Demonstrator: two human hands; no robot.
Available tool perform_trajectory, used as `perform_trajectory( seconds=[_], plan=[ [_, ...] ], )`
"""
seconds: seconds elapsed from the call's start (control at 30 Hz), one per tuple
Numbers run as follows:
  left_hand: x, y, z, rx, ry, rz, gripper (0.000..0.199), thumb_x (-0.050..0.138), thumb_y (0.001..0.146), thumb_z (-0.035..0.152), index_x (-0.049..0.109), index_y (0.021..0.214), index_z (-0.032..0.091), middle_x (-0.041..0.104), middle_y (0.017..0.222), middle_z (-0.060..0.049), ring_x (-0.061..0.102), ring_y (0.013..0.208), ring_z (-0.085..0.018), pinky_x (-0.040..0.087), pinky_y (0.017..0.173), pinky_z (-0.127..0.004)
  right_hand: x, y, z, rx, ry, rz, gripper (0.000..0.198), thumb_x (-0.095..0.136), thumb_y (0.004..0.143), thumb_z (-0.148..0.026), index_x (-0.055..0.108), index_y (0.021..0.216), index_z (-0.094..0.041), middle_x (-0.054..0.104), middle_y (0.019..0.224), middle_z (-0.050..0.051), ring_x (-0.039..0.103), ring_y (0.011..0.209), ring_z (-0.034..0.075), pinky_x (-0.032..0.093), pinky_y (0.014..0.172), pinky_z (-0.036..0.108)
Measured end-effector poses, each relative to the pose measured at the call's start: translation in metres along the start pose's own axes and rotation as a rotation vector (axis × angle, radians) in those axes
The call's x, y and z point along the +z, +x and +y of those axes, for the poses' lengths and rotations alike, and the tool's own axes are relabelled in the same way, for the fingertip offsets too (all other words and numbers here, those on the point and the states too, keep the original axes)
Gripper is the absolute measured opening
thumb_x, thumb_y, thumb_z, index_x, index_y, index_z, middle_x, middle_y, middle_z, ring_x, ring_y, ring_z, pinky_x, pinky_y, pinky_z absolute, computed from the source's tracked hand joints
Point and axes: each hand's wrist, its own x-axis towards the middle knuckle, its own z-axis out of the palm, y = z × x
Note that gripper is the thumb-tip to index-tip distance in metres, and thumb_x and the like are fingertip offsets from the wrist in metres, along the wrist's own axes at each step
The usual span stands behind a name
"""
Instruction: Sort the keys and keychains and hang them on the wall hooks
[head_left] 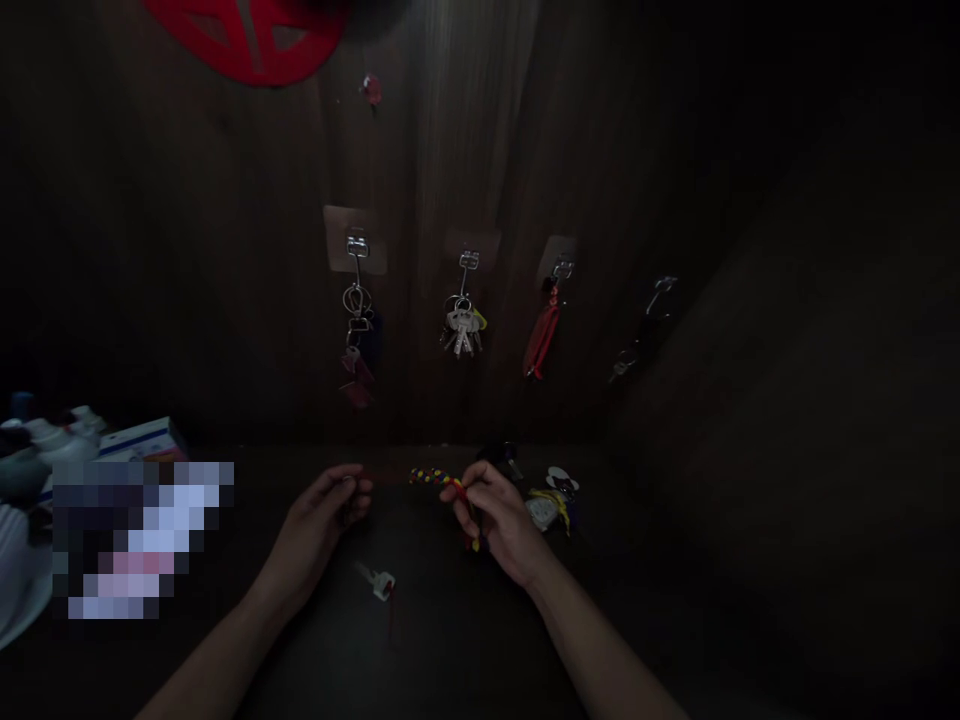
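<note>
Red and yellow braided cord [430,476] is being pinched between thumb and fingers of the right hand [495,515], above the dark table [315,660], probably to leave its end pointing free towards the left hand [330,512]. That hand's fingers are sitting half-curled (around what, if anything, I cannot tell). Key bunches [463,325] are hanging from wall hooks [469,261], likely for easy reach. Shadow is obscuring the rightmost keys [622,368]; a pixelated patch [142,540] is masking something at left.
</note>
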Motion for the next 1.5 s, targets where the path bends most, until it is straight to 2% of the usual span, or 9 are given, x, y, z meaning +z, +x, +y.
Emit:
perform_trajectory(
  seconds=[0.17,0.4,0.57,0.63,0.73,0.87,1.07,1.3,1.5],
  plan=[
    [-0.004,0.002,-0.003,0.051,0.126,0.0,0.02,0.069,0.073,0.027,0.066,0.091,0.019,0.069,0.078,0.0,0.062,0.071,-0.012,0.046,0.07,-0.022,-0.002,0.001,0.006,-0.053,-0.166,0.031,0.02,0.065,0.073,-0.023,0.047,0.079,-0.021,0.07,0.082,0.002,0.045,0.043,0.006,0.032,0.041,0.019],
    [-0.017,0.012,-0.006,0.338,0.78,-0.065,0.008,0.066,0.072,0.024,0.072,0.076,0.026,0.07,0.078,-0.002,0.059,0.079,-0.023,0.039,0.082,-0.03,0.007,0.001,0.006,-0.071,-0.269,0.019,0.022,0.062,0.079,-0.038,0.05,0.077,-0.019,0.071,0.075,0.004,0.047,0.044,0.008,0.031,0.042,0.02],
    [-0.011,0.002,-0.003,0.499,0.794,-0.027,0.018,0.069,0.069,0.023,0.073,0.085,0.029,0.07,0.093,-0.004,0.054,0.097,-0.029,0.03,0.096,-0.035,0.012,0.0,0.008,-0.118,-0.285,0.043,0.024,0.061,0.08,-0.041,0.047,0.077,-0.021,0.072,0.078,0.005,0.05,0.048,0.009,0.033,0.045,0.021],
    [0.0,-0.009,-0.005,0.441,0.772,-0.103,0.012,0.065,0.074,0.028,0.073,0.083,0.028,0.071,0.09,-0.004,0.057,0.091,-0.027,0.035,0.091,-0.034,0.015,-0.001,0.009,-0.139,-0.286,0.051,0.024,0.06,0.081,-0.041,0.046,0.077,-0.021,0.072,0.082,0.006,0.053,0.051,0.01,0.035,0.047,0.022],
    [0.014,-0.022,-0.015,0.135,0.58,-0.293,0.021,0.058,0.081,0.039,0.074,0.083,0.025,0.071,0.078,-0.003,0.06,0.072,-0.022,0.044,0.07,-0.029,0.02,-0.005,0.013,-0.136,-0.298,0.0,0.024,0.06,0.081,-0.04,0.047,0.078,-0.021,0.071,0.079,0.005,0.058,0.058,0.013,0.039,0.053,0.024],
    [0.018,-0.022,-0.024,-0.112,0.054,-0.396,0.034,0.06,0.08,0.044,0.065,0.107,0.025,0.07,0.099,-0.006,0.063,0.094,-0.023,0.048,0.081,-0.036,0.024,-0.01,0.017,-0.092,-0.356,-0.041,0.023,0.063,0.079,-0.041,0.051,0.077,-0.021,0.07,0.075,0.003,0.06,0.063,0.015,0.042,0.056,0.026],
    [0.015,-0.014,-0.012,-0.015,-0.056,-0.242,0.043,0.066,0.078,0.034,0.058,0.118,0.021,0.066,0.115,-0.01,0.059,0.109,-0.023,0.04,0.098,-0.036,0.02,-0.003,0.019,-0.22,-0.519,-0.028,0.012,0.066,0.076,-0.03,0.06,0.072,-0.021,0.063,0.109,0.006,0.058,0.099,0.021,0.042,0.084,0.033],
    [0.02,-0.019,-0.007,0.085,0.185,-0.038,0.047,0.071,0.069,0.027,0.062,0.115,0.022,0.071,0.095,-0.003,0.063,0.099,-0.021,0.046,0.087,-0.029,0.021,-0.001,0.028,-0.375,-0.939,-0.021,0.011,0.056,0.084,-0.026,0.059,0.075,-0.022,0.062,0.083,0.004,0.057,0.082,0.019,0.042,0.075,0.031],
    [0.019,-0.017,-0.012,0.025,0.168,0.005,0.067,0.071,0.069,0.025,0.045,0.131,0.018,0.068,0.084,0.0,0.065,0.086,-0.017,0.048,0.08,-0.027,0.028,-0.007,0.025,-0.218,-1.28,-0.196,0.007,0.05,0.087,-0.022,0.054,0.081,-0.021,0.061,0.083,0.003,0.058,0.078,0.018,0.04,0.07,0.028]
  ],
)
